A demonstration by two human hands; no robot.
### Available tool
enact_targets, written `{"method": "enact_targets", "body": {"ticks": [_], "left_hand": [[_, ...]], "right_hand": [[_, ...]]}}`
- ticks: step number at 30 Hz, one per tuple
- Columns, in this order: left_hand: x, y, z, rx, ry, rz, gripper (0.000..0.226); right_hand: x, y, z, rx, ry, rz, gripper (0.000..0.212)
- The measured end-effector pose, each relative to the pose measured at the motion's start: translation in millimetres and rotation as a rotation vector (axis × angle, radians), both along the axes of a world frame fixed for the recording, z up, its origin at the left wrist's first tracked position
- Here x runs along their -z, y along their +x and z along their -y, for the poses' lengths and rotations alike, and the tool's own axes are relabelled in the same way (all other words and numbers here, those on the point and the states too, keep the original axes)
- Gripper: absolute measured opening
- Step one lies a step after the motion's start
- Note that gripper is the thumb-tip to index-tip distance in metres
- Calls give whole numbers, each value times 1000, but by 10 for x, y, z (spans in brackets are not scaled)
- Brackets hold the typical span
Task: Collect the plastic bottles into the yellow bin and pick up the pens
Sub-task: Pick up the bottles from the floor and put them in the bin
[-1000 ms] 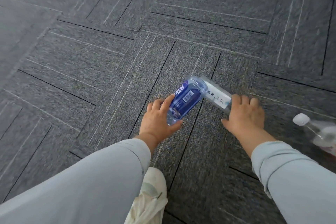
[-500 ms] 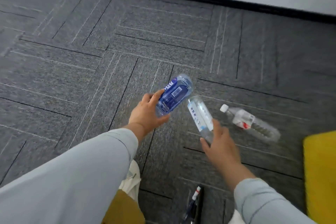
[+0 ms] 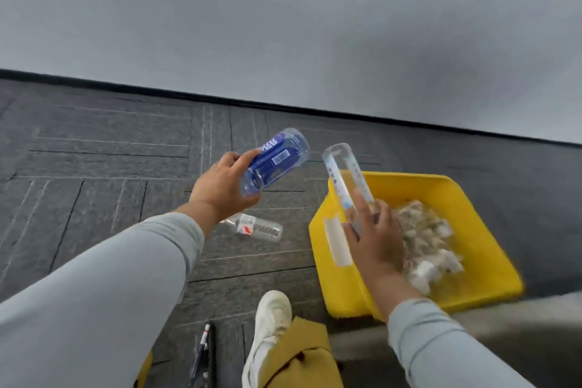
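My left hand [image 3: 222, 187] grips a clear bottle with a blue label [image 3: 277, 161], held in the air left of the yellow bin [image 3: 466, 198]. My right hand [image 3: 374, 236] grips a slim clear bottle with a white label [image 3: 343, 179], tilted over the bin's near left corner. The bin holds several crumpled clear bottles [image 3: 425, 239]. A third clear bottle with a red and white label [image 3: 255, 227] lies on the carpet under my left wrist. Two dark pens [image 3: 204, 350] lie on the floor near my shoe.
Grey carpet tiles cover the floor up to a black skirting strip [image 3: 283, 107] and a pale wall. My white shoe [image 3: 271, 321] and mustard trouser leg [image 3: 299, 356] are at the bottom centre, just left of the bin.
Both hands lifted their bottles off the carpet and carried them to the right. The view swung up and right, bringing the whole yellow bin and the wall into sight.
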State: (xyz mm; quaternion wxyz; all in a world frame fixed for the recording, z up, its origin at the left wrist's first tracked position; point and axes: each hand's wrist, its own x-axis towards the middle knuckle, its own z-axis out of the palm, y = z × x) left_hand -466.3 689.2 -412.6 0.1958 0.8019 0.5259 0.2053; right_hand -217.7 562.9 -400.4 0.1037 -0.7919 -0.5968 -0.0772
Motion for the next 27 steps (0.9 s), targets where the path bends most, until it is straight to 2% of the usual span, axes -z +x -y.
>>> {"method": "enact_targets", "body": {"ticks": [2, 4, 7, 12, 16, 18, 22, 25, 27], "left_hand": [[-194, 217, 104, 38, 33, 17, 81], [-333, 400, 210, 78, 44, 13, 81], [-453, 587, 350, 159, 42, -31, 82], [-427, 847, 509, 237, -18, -108, 84], [-355, 1111, 651, 299, -74, -165, 83], [-417, 1349, 677, 316, -50, -162, 82], [-819, 2213, 620, 375, 157, -151, 72], [-1007, 2620, 674, 430, 135, -221, 74], [-925, 2587, 758, 444, 118, -267, 73]], "right_hand": [[-211, 213, 153, 250, -106, -13, 66], [-307, 324, 311, 368, -216, -73, 65], [-330, 331, 508, 324, -283, -79, 65], [-329, 302, 798, 309, -265, -85, 61], [-391, 371, 956, 297, -269, -105, 66], [-459, 450, 997, 311, -279, -99, 67], [-665, 638, 1032, 351, -246, -98, 66], [-779, 705, 1028, 353, -238, -83, 66], [-794, 704, 1027, 339, -242, -77, 65]]}}
